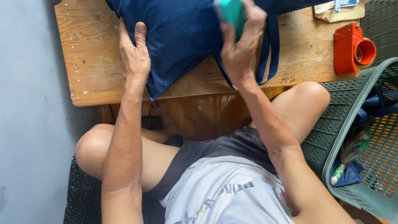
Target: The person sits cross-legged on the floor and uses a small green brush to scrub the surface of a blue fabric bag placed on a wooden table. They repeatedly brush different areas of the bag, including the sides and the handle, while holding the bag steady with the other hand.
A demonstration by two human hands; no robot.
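My left hand (134,54) lies flat, fingers spread, pressing the near left edge of the dark blue fabric bag with long handles (182,33) that lies on the worn wooden surface (89,70), one corner of the bag hanging just over the near edge. My right hand (240,41) is closed around a small teal object (230,11), held over the bag near its looped handles; I cannot tell what the object is, as its top is cut off at the far edge of view. As I judge it, the bag is laid out and steadied, and whatever the teal thing is for is only in hand, not done. At the far right of the surface sits a tan paper package (338,12), and nearer stands an orange plastic tape dispenser (352,47). To my right a grey-green perforated plastic basket (352,124) holds more blue fabric and a feather duster (350,151).
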